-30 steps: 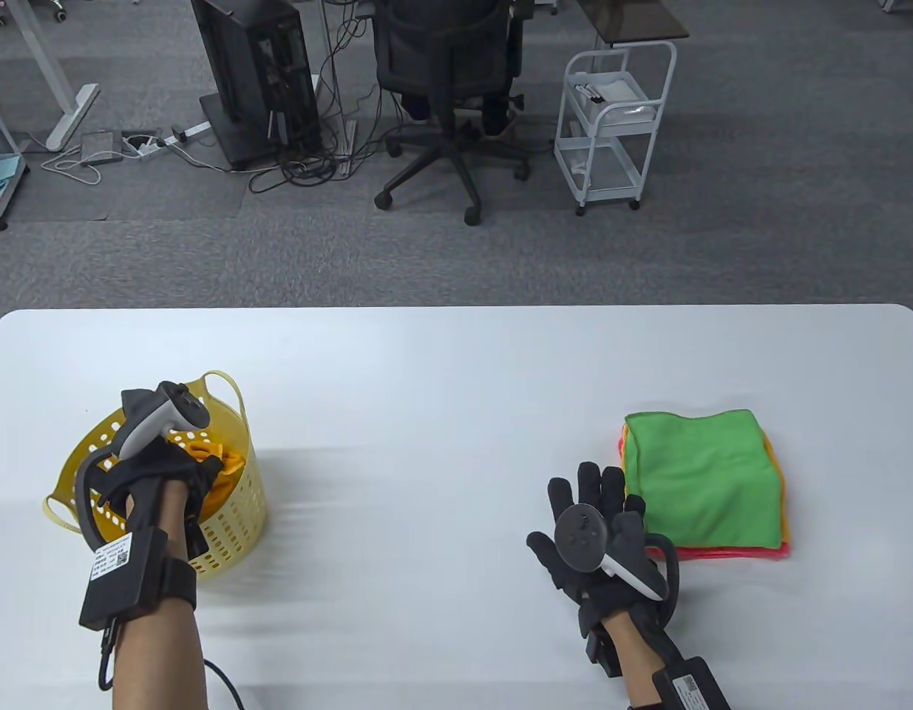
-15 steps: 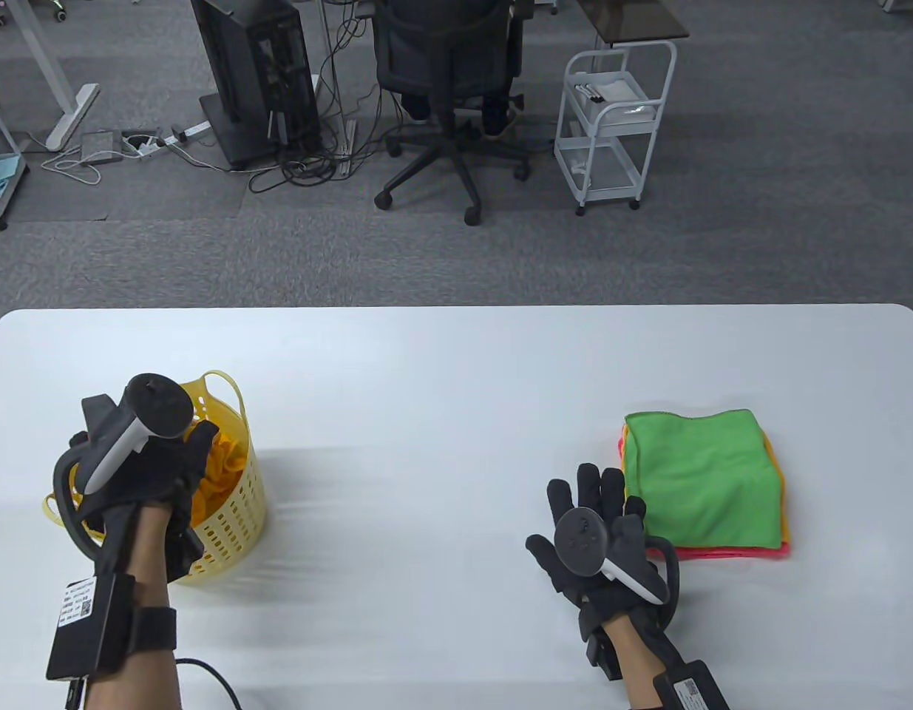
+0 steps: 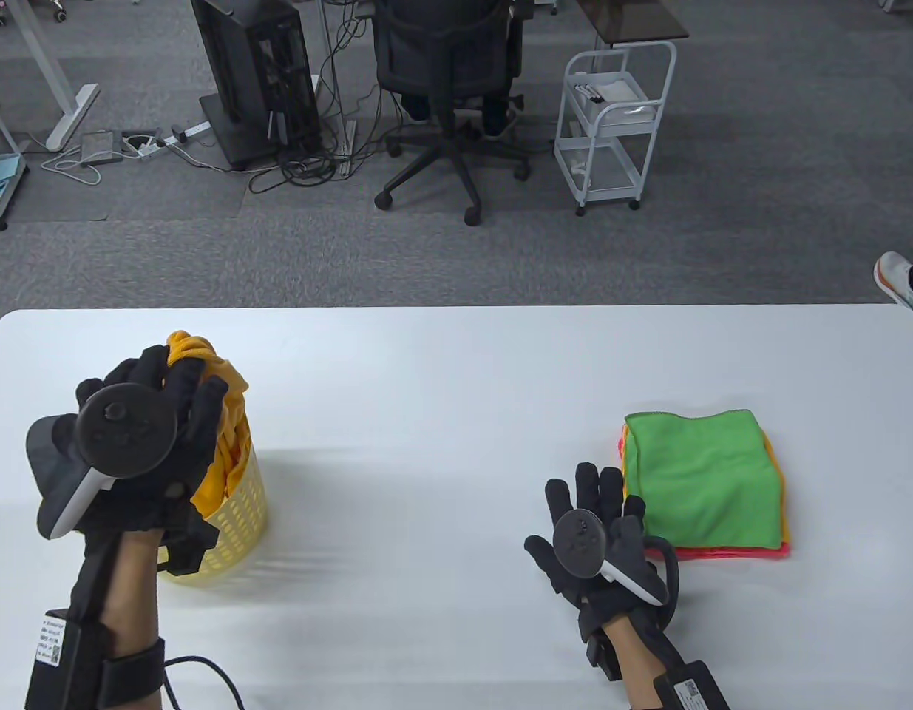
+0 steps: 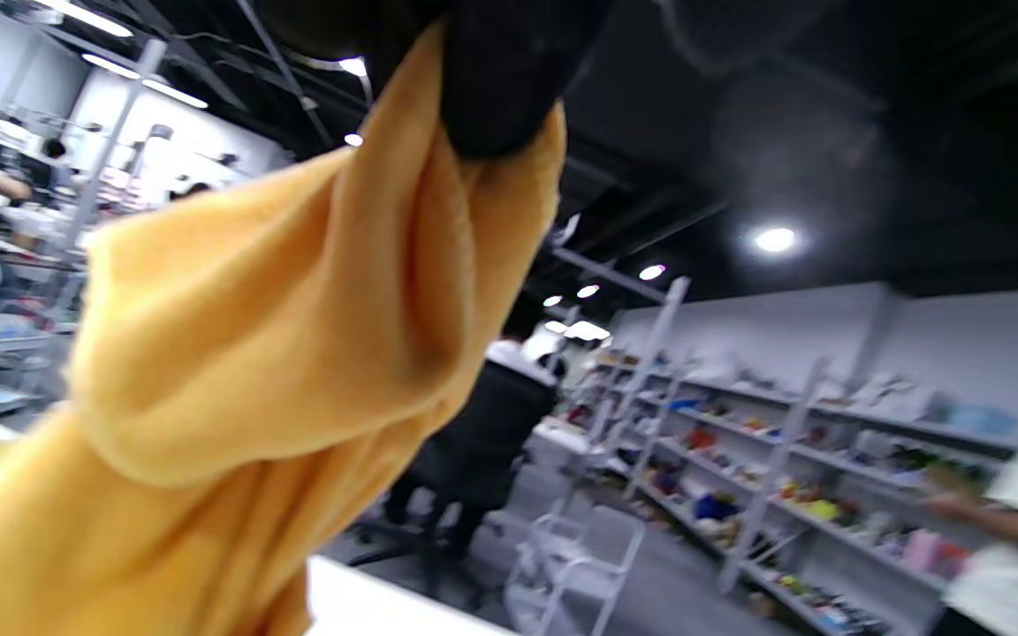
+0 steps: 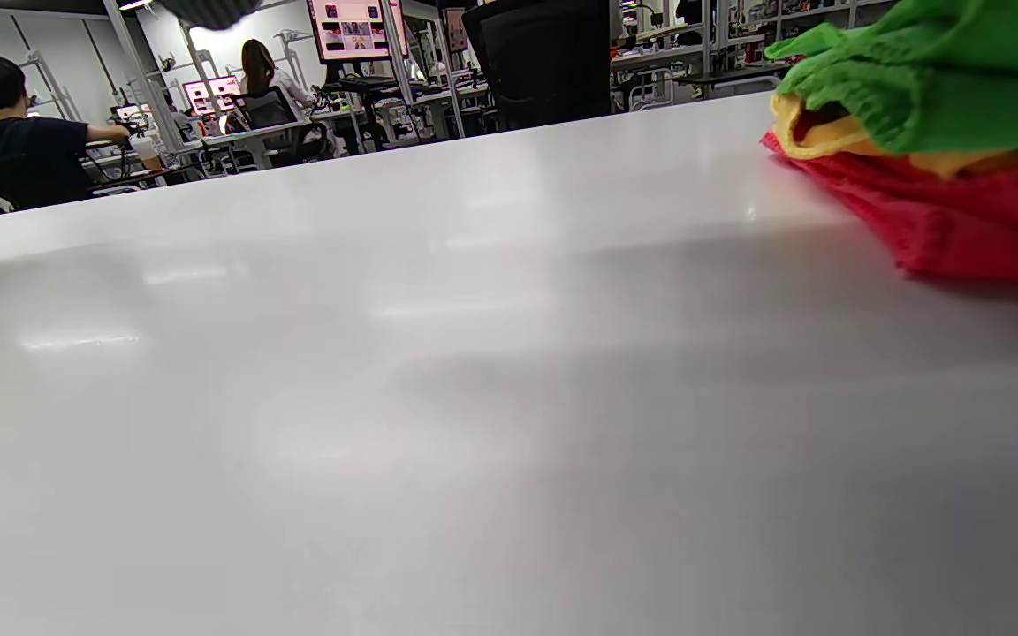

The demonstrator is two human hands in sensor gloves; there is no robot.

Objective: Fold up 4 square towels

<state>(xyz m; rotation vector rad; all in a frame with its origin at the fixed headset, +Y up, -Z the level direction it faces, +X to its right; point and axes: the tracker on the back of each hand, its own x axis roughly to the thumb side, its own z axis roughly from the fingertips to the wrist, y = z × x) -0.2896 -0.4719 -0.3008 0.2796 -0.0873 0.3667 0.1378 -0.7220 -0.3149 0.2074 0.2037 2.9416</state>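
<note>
My left hand (image 3: 171,396) grips an orange towel (image 3: 219,421) and holds it above the yellow basket (image 3: 238,510) at the table's left; the cloth trails down into the basket. In the left wrist view the orange towel (image 4: 253,371) hangs bunched under a black gloved fingertip (image 4: 500,79). A stack of folded towels (image 3: 704,481), green on top over yellow and red, lies at the right. My right hand (image 3: 589,503) rests flat on the table just left of that stack, fingers straight, holding nothing. The right wrist view shows the stack's edge (image 5: 933,141).
The white table (image 3: 441,414) is bare between basket and stack. Beyond its far edge stand an office chair (image 3: 449,96), a computer tower (image 3: 253,74) with cables and a white cart (image 3: 611,126). A person's shoe (image 3: 900,285) shows at the right edge.
My left hand rose out of the basket, pulling the orange towel up with it. The right hand stayed put. A shoe appeared at the right edge.
</note>
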